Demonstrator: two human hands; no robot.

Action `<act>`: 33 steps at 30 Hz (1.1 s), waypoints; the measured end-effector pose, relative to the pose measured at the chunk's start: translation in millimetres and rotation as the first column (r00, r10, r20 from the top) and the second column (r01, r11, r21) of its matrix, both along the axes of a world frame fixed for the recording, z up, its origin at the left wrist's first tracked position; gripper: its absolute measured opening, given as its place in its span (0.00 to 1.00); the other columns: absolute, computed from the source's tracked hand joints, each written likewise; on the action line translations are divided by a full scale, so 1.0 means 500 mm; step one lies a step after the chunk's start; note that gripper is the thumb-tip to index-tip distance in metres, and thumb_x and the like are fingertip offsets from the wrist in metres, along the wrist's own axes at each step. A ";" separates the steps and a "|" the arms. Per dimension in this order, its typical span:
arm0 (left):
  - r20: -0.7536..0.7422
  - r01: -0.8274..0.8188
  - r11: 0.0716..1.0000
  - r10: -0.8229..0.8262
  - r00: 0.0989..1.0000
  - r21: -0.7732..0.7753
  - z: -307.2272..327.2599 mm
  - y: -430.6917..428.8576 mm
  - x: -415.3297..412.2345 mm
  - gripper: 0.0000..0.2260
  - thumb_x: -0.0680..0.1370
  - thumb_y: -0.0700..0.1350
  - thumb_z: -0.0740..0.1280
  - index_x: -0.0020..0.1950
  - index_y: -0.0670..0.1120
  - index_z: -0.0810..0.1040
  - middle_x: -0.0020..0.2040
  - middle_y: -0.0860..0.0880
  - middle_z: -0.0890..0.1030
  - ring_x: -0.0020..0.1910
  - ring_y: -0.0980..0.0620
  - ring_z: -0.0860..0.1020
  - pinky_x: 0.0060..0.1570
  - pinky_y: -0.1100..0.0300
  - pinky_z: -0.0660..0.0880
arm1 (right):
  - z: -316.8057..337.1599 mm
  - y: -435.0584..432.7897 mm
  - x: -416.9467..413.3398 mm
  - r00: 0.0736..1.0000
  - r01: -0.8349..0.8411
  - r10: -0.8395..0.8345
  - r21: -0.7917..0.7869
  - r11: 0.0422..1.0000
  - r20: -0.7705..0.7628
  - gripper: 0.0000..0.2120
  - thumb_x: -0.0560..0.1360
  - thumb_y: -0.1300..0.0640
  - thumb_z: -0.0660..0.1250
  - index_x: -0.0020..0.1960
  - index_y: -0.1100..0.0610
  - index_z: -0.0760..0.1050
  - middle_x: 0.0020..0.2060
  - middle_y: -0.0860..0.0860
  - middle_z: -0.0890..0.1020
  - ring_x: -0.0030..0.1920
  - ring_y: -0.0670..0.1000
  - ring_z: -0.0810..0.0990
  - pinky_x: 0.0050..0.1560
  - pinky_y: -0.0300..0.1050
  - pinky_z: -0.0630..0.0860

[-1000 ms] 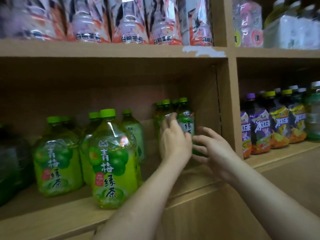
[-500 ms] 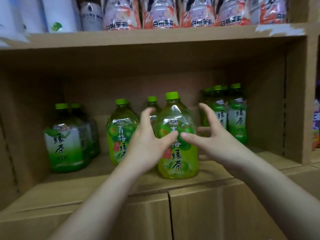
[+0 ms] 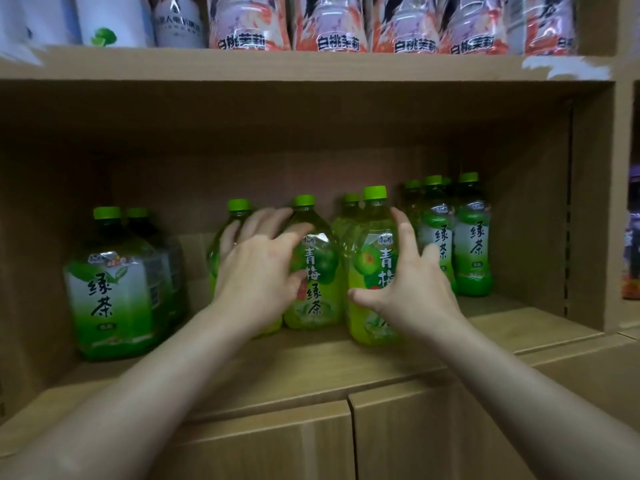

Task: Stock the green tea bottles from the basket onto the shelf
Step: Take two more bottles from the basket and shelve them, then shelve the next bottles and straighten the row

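The left hand (image 3: 256, 271) and right hand (image 3: 414, 285) were spread open, laid against fat green-capped clear plastic tea bottles (image 3: 320, 271), likely heavy and slick, best gripped round the belly.

Wooden shelf (image 3: 311, 365) with upright green tea bottles (image 3: 110, 299) in left, middle and right clusters.

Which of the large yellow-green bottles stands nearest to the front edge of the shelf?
The bottle behind the right hand: its base reaches lower in the picture than the other yellow-green bottles, so it stands furthest forward.
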State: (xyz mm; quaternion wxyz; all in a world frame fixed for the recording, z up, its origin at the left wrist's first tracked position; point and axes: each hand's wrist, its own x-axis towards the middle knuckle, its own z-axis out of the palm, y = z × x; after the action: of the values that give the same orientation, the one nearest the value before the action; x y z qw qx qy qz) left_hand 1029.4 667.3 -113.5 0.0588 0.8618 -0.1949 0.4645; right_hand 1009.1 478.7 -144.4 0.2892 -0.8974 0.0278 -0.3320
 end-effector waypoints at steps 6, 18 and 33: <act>-0.097 -0.124 0.977 0.143 0.985 0.176 -0.047 0.036 0.065 0.44 0.68 0.61 0.71 0.76 0.61 0.48 0.78 0.51 0.55 0.77 0.49 0.48 0.69 0.36 0.43 | 0.021 -0.023 0.068 0.997 0.008 -0.005 0.044 0.999 -0.077 0.58 0.64 0.44 0.78 0.73 0.32 0.34 0.76 0.64 0.52 0.42 0.57 0.83 0.40 0.45 0.78; 0.012 -0.160 0.973 0.161 0.987 0.168 -0.062 0.032 0.074 0.44 0.66 0.57 0.74 0.76 0.57 0.53 0.74 0.47 0.65 0.76 0.46 0.55 0.69 0.36 0.46 | 0.014 -0.019 0.123 0.991 -0.037 0.043 0.046 0.998 -0.130 0.59 0.63 0.41 0.77 0.72 0.30 0.32 0.73 0.61 0.59 0.65 0.65 0.74 0.60 0.59 0.73; 0.061 0.371 0.927 -0.374 0.926 0.052 -0.051 -0.140 -0.096 0.12 0.73 0.46 0.68 0.56 0.47 0.79 0.54 0.48 0.79 0.52 0.45 0.77 0.40 0.48 0.78 | 0.041 -0.149 -0.192 0.907 -0.419 0.422 0.148 0.896 0.012 0.19 0.73 0.57 0.70 0.62 0.46 0.74 0.45 0.49 0.84 0.45 0.50 0.84 0.50 0.54 0.81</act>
State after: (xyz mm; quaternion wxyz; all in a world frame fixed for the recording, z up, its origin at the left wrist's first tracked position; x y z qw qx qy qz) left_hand 981.3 597.1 -139.2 0.1221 0.7935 -0.3659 0.4707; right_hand 913.2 404.2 -123.8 0.4191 -0.8618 -0.1392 -0.2496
